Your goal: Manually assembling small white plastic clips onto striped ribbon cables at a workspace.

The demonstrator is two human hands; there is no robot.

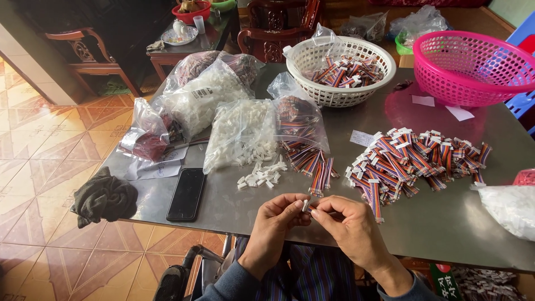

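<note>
My left hand [277,218] pinches a small white plastic connector [305,205] at the near edge of the metal table [434,223]. My right hand [348,223] meets it from the right, holding the end of a short multicoloured ribbon cable at the connector. The cable is mostly hidden by my fingers. Loose white connectors [261,175] lie just beyond my left hand. A few ribbon cables [314,167] spill from a clear bag [295,120]. A large heap of cables with connectors fitted [415,159] lies to the right.
A black phone [186,193] and a dark cloth [104,198] lie at the table's left. Clear bags of white connectors [239,134] sit behind. A white basket of cables [340,69] and a pink basket [473,67] stand at the back. Another bag [510,206] lies at right.
</note>
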